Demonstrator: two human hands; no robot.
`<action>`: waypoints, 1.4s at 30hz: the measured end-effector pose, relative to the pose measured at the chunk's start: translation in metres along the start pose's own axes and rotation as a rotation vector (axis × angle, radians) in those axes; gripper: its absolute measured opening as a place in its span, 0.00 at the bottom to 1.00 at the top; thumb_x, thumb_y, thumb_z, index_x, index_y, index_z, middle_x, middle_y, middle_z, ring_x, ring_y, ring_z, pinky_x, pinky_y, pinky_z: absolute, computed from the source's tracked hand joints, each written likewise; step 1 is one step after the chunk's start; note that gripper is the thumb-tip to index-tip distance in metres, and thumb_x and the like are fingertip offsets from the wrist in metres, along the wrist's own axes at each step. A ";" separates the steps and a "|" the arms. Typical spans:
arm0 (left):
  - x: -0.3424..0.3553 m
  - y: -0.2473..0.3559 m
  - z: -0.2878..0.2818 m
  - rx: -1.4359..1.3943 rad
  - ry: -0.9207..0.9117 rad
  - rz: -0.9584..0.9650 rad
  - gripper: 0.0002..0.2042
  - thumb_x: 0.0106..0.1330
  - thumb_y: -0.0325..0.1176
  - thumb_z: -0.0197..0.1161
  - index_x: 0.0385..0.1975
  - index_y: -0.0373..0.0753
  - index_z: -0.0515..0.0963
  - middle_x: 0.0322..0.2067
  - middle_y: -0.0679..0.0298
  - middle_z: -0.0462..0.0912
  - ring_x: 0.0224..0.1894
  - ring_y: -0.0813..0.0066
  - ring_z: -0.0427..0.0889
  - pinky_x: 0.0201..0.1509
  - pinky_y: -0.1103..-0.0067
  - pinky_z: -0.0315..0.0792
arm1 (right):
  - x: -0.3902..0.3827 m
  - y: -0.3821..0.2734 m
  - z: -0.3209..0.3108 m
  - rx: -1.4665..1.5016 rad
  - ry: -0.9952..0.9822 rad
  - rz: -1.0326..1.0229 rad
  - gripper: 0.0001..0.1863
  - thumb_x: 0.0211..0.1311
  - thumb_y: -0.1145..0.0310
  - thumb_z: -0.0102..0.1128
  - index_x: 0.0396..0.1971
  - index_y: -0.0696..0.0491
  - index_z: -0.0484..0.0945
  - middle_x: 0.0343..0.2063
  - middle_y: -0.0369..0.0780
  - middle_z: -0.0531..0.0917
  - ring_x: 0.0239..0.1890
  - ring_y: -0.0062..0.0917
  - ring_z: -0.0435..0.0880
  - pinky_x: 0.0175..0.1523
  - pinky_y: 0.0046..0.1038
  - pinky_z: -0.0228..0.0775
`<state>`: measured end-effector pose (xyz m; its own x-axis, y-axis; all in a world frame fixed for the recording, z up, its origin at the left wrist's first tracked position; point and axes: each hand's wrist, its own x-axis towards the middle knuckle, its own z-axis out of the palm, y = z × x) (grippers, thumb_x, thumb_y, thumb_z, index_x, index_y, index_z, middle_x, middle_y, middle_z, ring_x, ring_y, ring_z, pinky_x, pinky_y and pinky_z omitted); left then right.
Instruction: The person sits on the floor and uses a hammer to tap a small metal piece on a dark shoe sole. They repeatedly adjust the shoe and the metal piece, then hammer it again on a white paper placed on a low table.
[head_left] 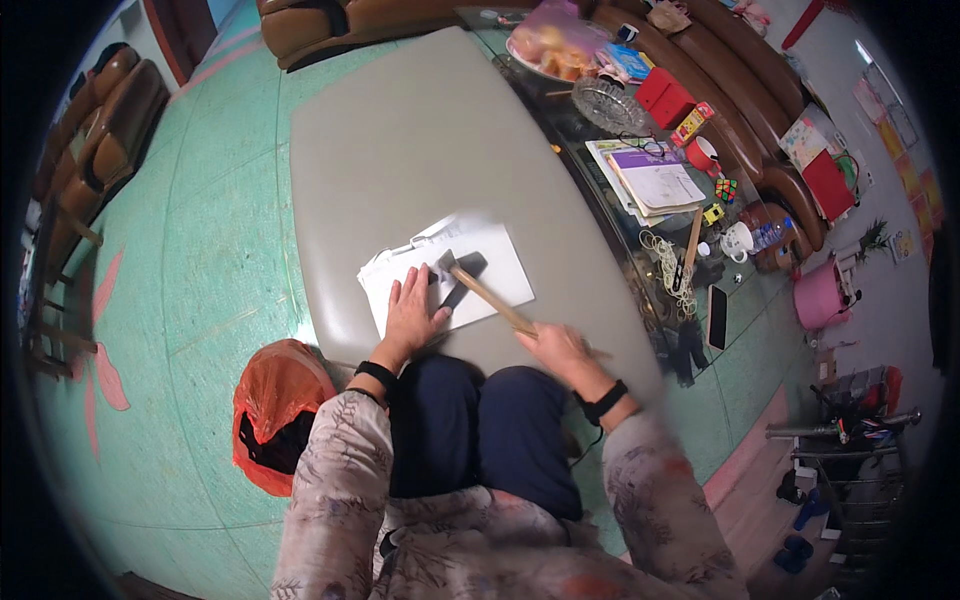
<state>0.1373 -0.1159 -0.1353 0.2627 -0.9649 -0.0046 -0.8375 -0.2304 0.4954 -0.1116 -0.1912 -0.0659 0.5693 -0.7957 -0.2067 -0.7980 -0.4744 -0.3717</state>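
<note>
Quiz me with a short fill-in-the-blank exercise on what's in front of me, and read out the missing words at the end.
1. A hammer is held in the ____ hand.
2. The sheets under the left hand are coloured ____.
3. The orange plastic bag sits on the floor to the person's ____.

Missing words: right; white; left.

A pale, long-sleeved top [470, 555] is showing dark, leafy sprigs and a few blurred reddish patches. A slim black wristband [377, 375] is sitting on the left, a thicker black strap [603, 403] on the right, and the trousers [440, 420] are looking plain, dark navy.
</note>
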 end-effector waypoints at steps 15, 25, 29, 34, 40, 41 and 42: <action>0.003 0.001 -0.003 0.034 0.018 -0.006 0.36 0.60 0.45 0.56 0.65 0.39 0.49 0.61 0.54 0.61 0.67 0.63 0.51 0.68 0.63 0.43 | -0.034 0.025 0.019 0.098 0.059 0.089 0.21 0.56 0.52 0.56 0.27 0.59 0.77 0.23 0.53 0.79 0.30 0.49 0.79 0.38 0.44 0.70; 0.061 0.006 0.013 0.043 0.231 0.081 0.04 0.48 0.30 0.59 0.22 0.37 0.75 0.25 0.54 0.75 0.34 0.53 0.74 0.37 0.62 0.67 | -0.037 0.053 0.024 -0.079 0.369 0.298 0.13 0.47 0.58 0.60 0.26 0.52 0.73 0.17 0.46 0.79 0.23 0.42 0.80 0.30 0.44 0.70; 0.051 -0.012 0.007 -0.226 0.161 -0.016 0.06 0.52 0.28 0.59 0.22 0.32 0.74 0.20 0.55 0.79 0.23 0.59 0.79 0.29 0.72 0.72 | -0.029 0.082 0.048 -0.107 0.468 0.270 0.10 0.48 0.63 0.58 0.26 0.54 0.73 0.19 0.46 0.80 0.23 0.41 0.80 0.30 0.42 0.72; 0.010 0.054 -0.045 -0.965 -0.101 -0.208 0.06 0.59 0.28 0.62 0.24 0.37 0.73 0.17 0.69 0.74 0.18 0.84 0.71 0.22 0.87 0.64 | -0.051 0.076 0.030 -0.055 0.342 0.150 0.19 0.54 0.52 0.57 0.26 0.56 0.77 0.22 0.47 0.79 0.32 0.36 0.80 0.34 0.36 0.72; -0.061 0.137 -0.056 -1.188 -0.322 -0.193 0.03 0.58 0.24 0.62 0.28 0.38 0.74 0.23 0.73 0.74 0.25 0.87 0.72 0.30 0.88 0.66 | -0.072 0.007 -0.034 0.961 0.053 -0.018 0.25 0.61 0.46 0.51 0.26 0.56 0.78 0.20 0.36 0.76 0.29 0.16 0.74 0.36 0.23 0.66; -0.070 0.143 -0.048 -1.149 -0.319 -0.191 0.04 0.58 0.25 0.63 0.30 0.37 0.74 0.22 0.75 0.72 0.25 0.87 0.70 0.30 0.89 0.66 | -0.080 -0.009 -0.039 1.198 0.127 -0.113 0.20 0.60 0.52 0.54 0.24 0.56 0.79 0.22 0.36 0.79 0.29 0.17 0.75 0.36 0.23 0.67; -0.076 0.145 -0.034 -1.209 -0.363 -0.076 0.05 0.58 0.26 0.63 0.32 0.37 0.74 0.22 0.75 0.70 0.25 0.88 0.69 0.30 0.90 0.65 | -0.081 0.003 -0.028 0.932 0.025 0.150 0.14 0.59 0.61 0.55 0.22 0.56 0.80 0.24 0.37 0.82 0.30 0.18 0.77 0.37 0.23 0.69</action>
<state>0.0122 -0.0712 -0.0340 -0.0158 -0.9776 -0.2098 0.1956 -0.2088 0.9582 -0.1657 -0.1381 -0.0247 0.4607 -0.8369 -0.2954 -0.3770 0.1168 -0.9188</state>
